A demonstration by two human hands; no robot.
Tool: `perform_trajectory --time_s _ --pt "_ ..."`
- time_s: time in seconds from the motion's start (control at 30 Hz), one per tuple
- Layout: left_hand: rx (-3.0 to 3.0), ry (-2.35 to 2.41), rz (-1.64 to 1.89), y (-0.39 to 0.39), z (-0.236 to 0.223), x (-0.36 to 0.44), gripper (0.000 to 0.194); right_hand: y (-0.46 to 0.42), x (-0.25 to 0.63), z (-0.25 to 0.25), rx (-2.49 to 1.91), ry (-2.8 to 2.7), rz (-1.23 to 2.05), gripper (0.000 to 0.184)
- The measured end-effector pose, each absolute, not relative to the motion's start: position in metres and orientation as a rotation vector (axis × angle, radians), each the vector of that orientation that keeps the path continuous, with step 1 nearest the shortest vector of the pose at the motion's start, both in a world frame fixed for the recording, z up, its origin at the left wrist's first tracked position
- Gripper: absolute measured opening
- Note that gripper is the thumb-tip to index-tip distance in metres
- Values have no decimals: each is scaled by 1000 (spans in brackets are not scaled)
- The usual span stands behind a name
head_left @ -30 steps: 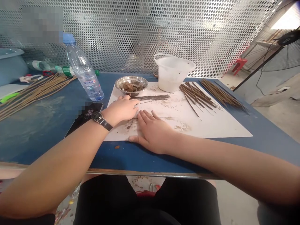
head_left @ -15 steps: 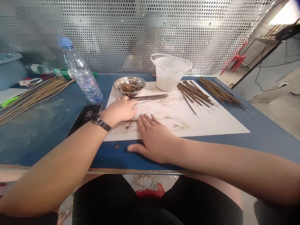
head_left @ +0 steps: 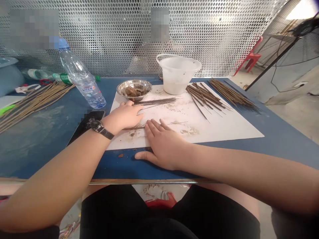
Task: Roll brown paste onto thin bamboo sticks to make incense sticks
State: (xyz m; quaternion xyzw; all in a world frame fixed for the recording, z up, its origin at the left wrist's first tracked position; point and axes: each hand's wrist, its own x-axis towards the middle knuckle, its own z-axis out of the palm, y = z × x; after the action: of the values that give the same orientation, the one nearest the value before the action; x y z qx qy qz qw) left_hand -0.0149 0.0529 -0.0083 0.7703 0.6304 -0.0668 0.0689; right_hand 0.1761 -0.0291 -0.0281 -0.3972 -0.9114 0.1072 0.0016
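Note:
My right hand (head_left: pixel 165 144) lies flat, fingers stretched out, over a thin stick on a white sheet (head_left: pixel 239 127). The stick's brown, thicker part (head_left: pixel 136 127) shows left of the fingers, and its fine bare end points right. My left hand (head_left: pixel 126 115) rests palm down, fingers apart, near that brown part and by the left ends of a bundle of thin dark sticks (head_left: pixel 161 102). Its fingertips are partly hidden, close to a metal bowl (head_left: pixel 120 89) holding brown, clay-like lumps (head_left: pixel 133 91). Brown crumbs lie scattered over the sheet.
A white bucket (head_left: pixel 176 78) stands behind the sheet. Brown-coated sticks (head_left: pixel 205 96) lie right of it, beside another bundle (head_left: pixel 231 94). On the left are a water bottle (head_left: pixel 83 79), a phone (head_left: pixel 87 124) and long tan sticks (head_left: pixel 42 99). A perforated metal screen (head_left: pixel 119 39) rises behind.
The view has shifted slightly, so things sit a little further left. Both hands stay nearly in place, the right still flat on the stick.

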Motion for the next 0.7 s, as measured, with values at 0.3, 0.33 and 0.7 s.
perform_trajectory --time_s 0.3,0.33,0.7 --pt "2279 1920 -225 51 -4 -13 72 -28 180 -26 -1243 -2869 322 114" --pt "2277 1921 -234 51 -4 -13 73 -30 180 -26 -1247 -2865 326 114" --pt "2295 1918 -241 50 -2 -12 74 -32 188 -24 -1202 -2908 308 119"
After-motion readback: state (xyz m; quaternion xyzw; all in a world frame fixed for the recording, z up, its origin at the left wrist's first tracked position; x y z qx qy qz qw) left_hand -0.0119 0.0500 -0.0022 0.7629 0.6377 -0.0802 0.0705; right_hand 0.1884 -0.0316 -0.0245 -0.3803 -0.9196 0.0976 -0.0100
